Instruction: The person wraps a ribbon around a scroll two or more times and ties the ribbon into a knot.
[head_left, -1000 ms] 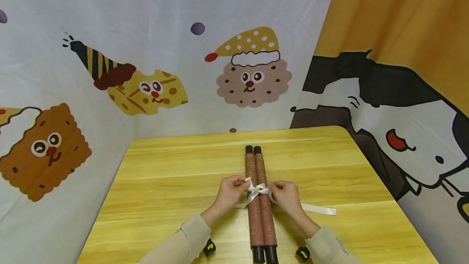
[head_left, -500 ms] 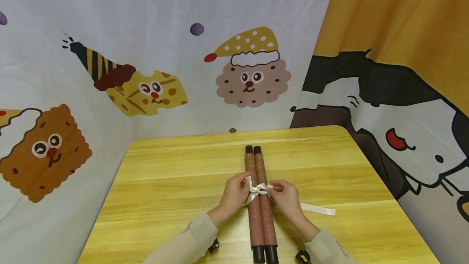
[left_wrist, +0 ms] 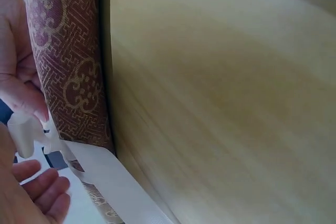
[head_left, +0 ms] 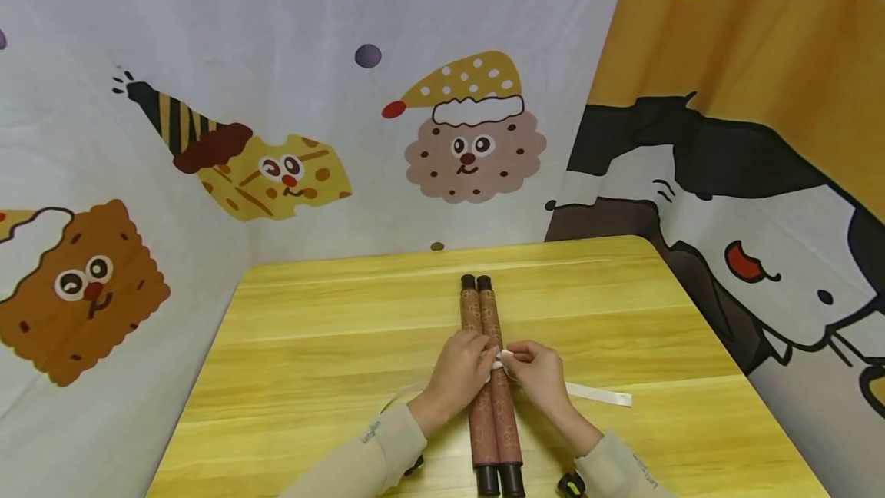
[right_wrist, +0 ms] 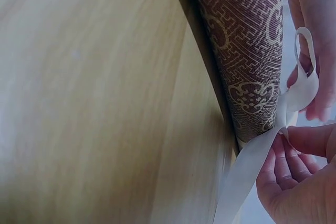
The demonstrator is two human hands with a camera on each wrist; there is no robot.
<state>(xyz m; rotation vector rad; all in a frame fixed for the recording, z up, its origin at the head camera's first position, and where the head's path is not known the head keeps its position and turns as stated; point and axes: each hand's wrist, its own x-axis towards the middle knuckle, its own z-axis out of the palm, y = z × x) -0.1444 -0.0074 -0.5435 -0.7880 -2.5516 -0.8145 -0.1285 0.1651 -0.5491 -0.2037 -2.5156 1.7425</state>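
Two slim rolled scrolls [head_left: 504, 413] in reddish-brown patterned cloth, with black end knobs, lie side by side on the table. A white satin ribbon [left_wrist: 121, 182] goes round their middle, looped and knotted on top. My left hand [head_left: 456, 375] lies across the left scroll, its fingertips at the ribbon and covering much of the knot. In the left wrist view, a ribbon loop rests by that hand's thumb side, the other fingers loosely bent. My right hand [head_left: 539, 375], just right of the scrolls, pinches the ribbon between thumb and index finger, clearest in the right wrist view.
The wooden table [head_left: 311, 329] has its far edge against a white cartoon-printed curtain [head_left: 311, 44]. One ribbon tail lies out to the right, and another trails left under my left wrist. A black and yellow device [head_left: 571, 484] sits beneath the right wrist.
My left hand has moved rightward over the scrolls, from the left side of the bow to above the knot. My right hand has stayed nearly still, pinching the ribbon.
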